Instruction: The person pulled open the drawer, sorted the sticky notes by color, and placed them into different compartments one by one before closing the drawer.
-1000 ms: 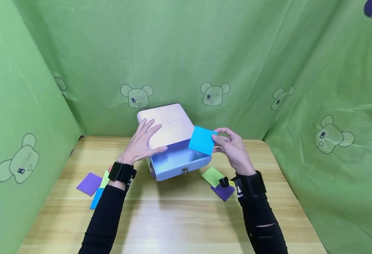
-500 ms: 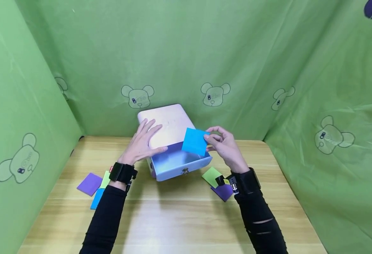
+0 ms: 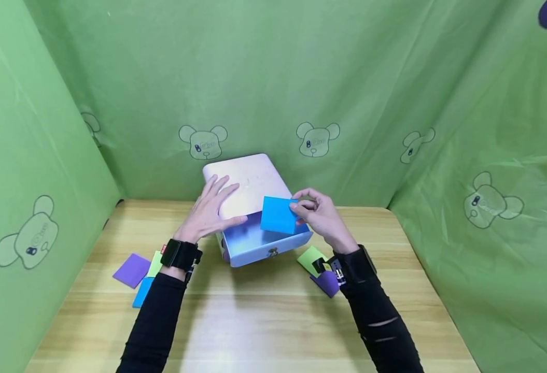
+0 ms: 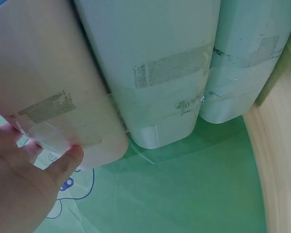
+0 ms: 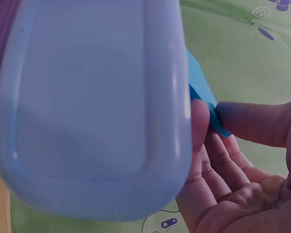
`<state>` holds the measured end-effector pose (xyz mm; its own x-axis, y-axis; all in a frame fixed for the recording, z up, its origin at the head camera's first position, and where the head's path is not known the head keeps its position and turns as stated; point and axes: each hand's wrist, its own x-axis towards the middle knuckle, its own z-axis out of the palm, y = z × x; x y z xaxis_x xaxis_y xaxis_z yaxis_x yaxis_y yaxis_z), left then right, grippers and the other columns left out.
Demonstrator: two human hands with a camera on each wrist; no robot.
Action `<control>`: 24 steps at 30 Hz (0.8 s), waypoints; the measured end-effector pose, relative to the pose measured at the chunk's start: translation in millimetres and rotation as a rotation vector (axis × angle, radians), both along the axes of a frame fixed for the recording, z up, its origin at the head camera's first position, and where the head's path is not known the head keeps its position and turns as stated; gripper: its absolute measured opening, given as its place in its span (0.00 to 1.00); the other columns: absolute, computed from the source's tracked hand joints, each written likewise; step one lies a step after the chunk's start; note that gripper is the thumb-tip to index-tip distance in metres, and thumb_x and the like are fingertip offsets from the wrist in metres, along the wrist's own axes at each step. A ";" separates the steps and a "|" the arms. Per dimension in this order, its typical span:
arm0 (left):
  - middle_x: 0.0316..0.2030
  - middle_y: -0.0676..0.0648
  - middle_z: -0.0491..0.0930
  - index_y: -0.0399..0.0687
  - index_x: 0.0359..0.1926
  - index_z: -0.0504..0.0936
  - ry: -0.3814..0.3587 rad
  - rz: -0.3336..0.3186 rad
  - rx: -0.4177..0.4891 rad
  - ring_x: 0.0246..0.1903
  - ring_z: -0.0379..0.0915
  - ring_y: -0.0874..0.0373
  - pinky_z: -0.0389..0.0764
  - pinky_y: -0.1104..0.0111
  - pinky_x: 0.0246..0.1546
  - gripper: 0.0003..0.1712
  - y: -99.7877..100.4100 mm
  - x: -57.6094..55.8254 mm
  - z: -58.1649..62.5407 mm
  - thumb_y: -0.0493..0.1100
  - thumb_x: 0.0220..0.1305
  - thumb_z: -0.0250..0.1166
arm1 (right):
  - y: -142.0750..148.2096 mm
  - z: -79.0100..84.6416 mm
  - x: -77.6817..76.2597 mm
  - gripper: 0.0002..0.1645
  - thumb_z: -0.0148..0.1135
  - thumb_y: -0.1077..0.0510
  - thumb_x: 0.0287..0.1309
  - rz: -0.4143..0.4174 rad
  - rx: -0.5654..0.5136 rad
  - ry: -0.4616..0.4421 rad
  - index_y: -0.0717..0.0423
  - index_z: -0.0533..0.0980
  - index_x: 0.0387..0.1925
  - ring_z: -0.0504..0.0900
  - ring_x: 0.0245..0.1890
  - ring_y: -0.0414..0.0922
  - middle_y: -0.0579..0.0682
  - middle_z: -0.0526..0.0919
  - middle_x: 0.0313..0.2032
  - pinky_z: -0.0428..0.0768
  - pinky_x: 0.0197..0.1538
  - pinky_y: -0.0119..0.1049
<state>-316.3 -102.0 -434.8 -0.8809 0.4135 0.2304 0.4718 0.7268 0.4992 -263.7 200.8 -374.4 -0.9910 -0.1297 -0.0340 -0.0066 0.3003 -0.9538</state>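
A drawer box with a pinkish-white top stands at the back of the table, its blue drawer pulled out toward me. My left hand rests on the top with fingers spread, the thumb near the top's front edge. Between thumb and fingers, my right hand pinches a square blue sticky note pad by its right side, above the drawer. In the right wrist view the drawer's end covers part of that pad. Stacked rounded tiers with clear tape fill the left wrist view.
Left of the box lie a purple pad, a light green pad and a blue pad, partly behind my sleeve. To the right, a green pad overlaps a purple pad. Green cloth encloses the table.
My right hand has moved left and slightly down with the blue sticky note pad, from the drawer's right corner to over its middle. The left hand has stayed on the box.
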 end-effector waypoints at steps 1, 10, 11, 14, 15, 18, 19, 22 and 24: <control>0.83 0.47 0.44 0.63 0.78 0.59 0.002 0.000 -0.001 0.83 0.28 0.44 0.47 0.29 0.74 0.55 -0.1 -0.3 0.4 0.75 0.54 0.65 | -0.4 -0.8 -1.1 0.13 0.63 0.60 0.68 0.005 0.003 -0.001 0.57 0.75 0.52 0.83 0.27 0.41 0.44 0.87 0.33 0.88 0.39 0.36; 0.82 0.46 0.45 0.62 0.78 0.59 0.013 -0.006 0.000 0.83 0.28 0.44 0.46 0.31 0.75 0.55 -0.2 -1.1 -0.9 0.75 0.54 0.65 | -4.9 -5.4 -4.6 0.13 0.64 0.59 0.68 0.053 0.069 -0.022 0.58 0.76 0.51 0.84 0.26 0.45 0.55 0.89 0.36 0.87 0.36 0.37; 0.82 0.46 0.45 0.62 0.78 0.59 0.011 -0.006 -0.002 0.83 0.28 0.44 0.47 0.31 0.75 0.55 0.0 -0.3 -1.6 0.75 0.54 0.65 | -5.2 -7.0 -5.0 0.13 0.64 0.59 0.68 0.056 0.081 -0.030 0.57 0.77 0.51 0.84 0.26 0.46 0.55 0.89 0.36 0.86 0.36 0.37; 0.82 0.46 0.45 0.62 0.78 0.59 0.005 -0.007 0.004 0.83 0.29 0.43 0.48 0.29 0.74 0.55 0.6 0.1 -1.0 0.76 0.54 0.65 | -5.9 -9.7 -7.0 0.11 0.64 0.59 0.67 0.069 0.106 -0.049 0.56 0.77 0.49 0.84 0.25 0.47 0.55 0.90 0.35 0.85 0.35 0.37; 0.82 0.46 0.46 0.62 0.78 0.59 0.007 -0.007 0.005 0.83 0.29 0.43 0.48 0.29 0.74 0.55 0.7 -0.2 -1.0 0.76 0.54 0.65 | -6.2 -10.2 -7.6 0.11 0.64 0.59 0.67 0.072 0.109 -0.054 0.56 0.77 0.49 0.84 0.25 0.46 0.55 0.90 0.35 0.85 0.34 0.36; 0.82 0.46 0.46 0.63 0.78 0.59 0.011 -0.007 0.005 0.83 0.29 0.44 0.48 0.30 0.75 0.55 0.8 -0.4 -0.6 0.75 0.54 0.65 | -7.1 -11.4 -8.8 0.10 0.64 0.60 0.67 0.080 0.116 -0.056 0.56 0.78 0.49 0.83 0.25 0.46 0.55 0.90 0.36 0.86 0.34 0.36; 0.82 0.47 0.46 0.63 0.78 0.59 0.012 -0.005 0.006 0.83 0.29 0.44 0.48 0.31 0.75 0.55 0.8 -0.6 -0.6 0.75 0.54 0.65 | -7.6 -11.6 -9.1 0.10 0.64 0.60 0.67 0.082 0.116 -0.055 0.56 0.78 0.48 0.83 0.26 0.45 0.55 0.90 0.37 0.86 0.34 0.36; 0.82 0.47 0.46 0.63 0.78 0.59 0.014 -0.003 0.005 0.83 0.29 0.44 0.47 0.32 0.76 0.55 0.4 -1.0 -0.9 0.75 0.54 0.65 | -9.1 -11.8 -9.6 0.11 0.65 0.60 0.66 0.094 0.117 -0.056 0.56 0.78 0.48 0.84 0.28 0.44 0.54 0.90 0.37 0.88 0.34 0.36; 0.82 0.47 0.46 0.63 0.78 0.59 0.015 -0.002 0.005 0.83 0.29 0.44 0.47 0.32 0.76 0.55 0.3 -1.3 -0.8 0.76 0.53 0.65 | -9.8 -12.0 -10.2 0.11 0.66 0.61 0.65 0.103 0.120 -0.059 0.57 0.79 0.48 0.84 0.28 0.44 0.53 0.89 0.36 0.88 0.35 0.36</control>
<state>-317.7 -101.7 -435.6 -0.8764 0.4144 0.2454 0.4808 0.7232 0.4957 -273.9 191.0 -386.5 -0.9686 -0.2216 -0.1128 0.0117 0.4123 -0.9110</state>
